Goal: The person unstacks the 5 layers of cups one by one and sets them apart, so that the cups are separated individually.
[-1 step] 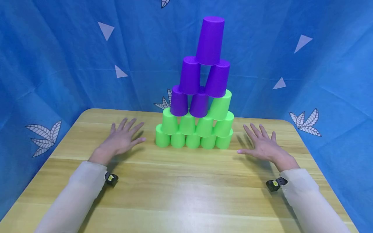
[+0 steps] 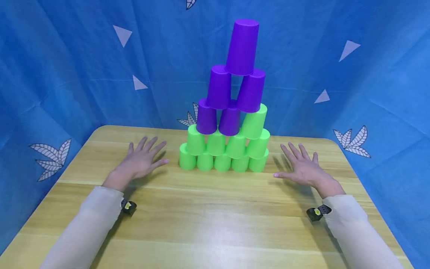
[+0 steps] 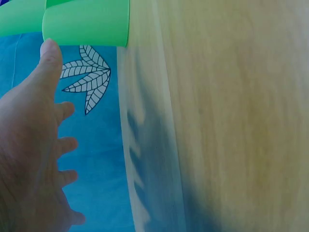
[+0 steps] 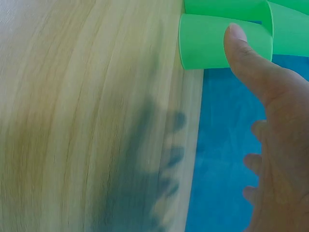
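A pyramid of upside-down cups stands toward the back of the table. Its two lowest rows are green cups (image 2: pixel 222 163). The third row has two purple cups (image 2: pixel 206 116) and, at its right end, one green cup (image 2: pixel 254 121). Two purple cups (image 2: pixel 219 87) sit above, with a single purple cup (image 2: pixel 243 48) on top. My left hand (image 2: pixel 139 160) hovers left of the pyramid, fingers spread, holding nothing. To the right of the cups, my right hand (image 2: pixel 306 170) is likewise spread and bare. Both are apart from the cups, casting shadows on the tabletop.
The wooden table (image 2: pixel 215 216) extends in front of the pyramid and to both sides. Close behind its back edge hangs a blue cloth (image 2: pixel 168 48) with white triangles and leaf patterns. Each wrist wears a small black camera (image 2: pixel 128 207) on a strap.
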Action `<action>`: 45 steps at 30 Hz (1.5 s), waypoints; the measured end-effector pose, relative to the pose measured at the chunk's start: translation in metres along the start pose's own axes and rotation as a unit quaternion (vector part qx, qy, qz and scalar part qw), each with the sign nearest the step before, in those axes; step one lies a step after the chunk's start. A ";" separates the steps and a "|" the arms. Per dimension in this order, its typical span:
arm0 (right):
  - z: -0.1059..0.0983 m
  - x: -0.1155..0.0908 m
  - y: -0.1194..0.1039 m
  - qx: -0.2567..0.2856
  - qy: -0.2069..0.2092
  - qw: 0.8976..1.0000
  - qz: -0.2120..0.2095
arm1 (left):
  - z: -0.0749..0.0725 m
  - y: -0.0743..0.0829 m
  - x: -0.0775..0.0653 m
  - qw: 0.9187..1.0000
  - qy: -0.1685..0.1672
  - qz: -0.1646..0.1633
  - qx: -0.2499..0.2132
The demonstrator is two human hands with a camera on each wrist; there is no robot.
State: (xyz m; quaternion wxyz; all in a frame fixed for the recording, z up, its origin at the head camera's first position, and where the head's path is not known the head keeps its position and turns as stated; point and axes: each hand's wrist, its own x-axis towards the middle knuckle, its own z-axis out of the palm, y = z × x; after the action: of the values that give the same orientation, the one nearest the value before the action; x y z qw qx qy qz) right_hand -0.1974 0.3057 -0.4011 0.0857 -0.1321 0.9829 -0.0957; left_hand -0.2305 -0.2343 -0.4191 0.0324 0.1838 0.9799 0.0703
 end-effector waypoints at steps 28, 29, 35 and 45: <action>-0.071 -0.012 -0.017 0.037 0.116 0.992 -0.045 | 0.006 0.026 0.015 0.982 0.052 0.054 -0.175; -0.076 -0.012 -0.020 0.040 0.120 0.991 -0.050 | 0.006 0.027 0.016 0.980 0.052 0.051 -0.186; -0.113 -0.012 -0.042 0.057 0.157 0.982 -0.085 | 0.013 0.030 0.020 0.963 0.054 0.046 -0.258; -0.181 -0.011 -0.091 0.064 0.226 0.960 -0.149 | 0.031 0.032 0.024 0.935 0.065 0.044 -0.346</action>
State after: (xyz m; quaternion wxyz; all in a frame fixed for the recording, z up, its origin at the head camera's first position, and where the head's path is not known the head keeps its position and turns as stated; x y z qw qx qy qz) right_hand -0.2001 0.2528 -0.2056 -0.1461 -0.2464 0.9375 -0.1975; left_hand -0.2380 -0.1919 -0.4462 0.0269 0.1993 0.8857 0.4184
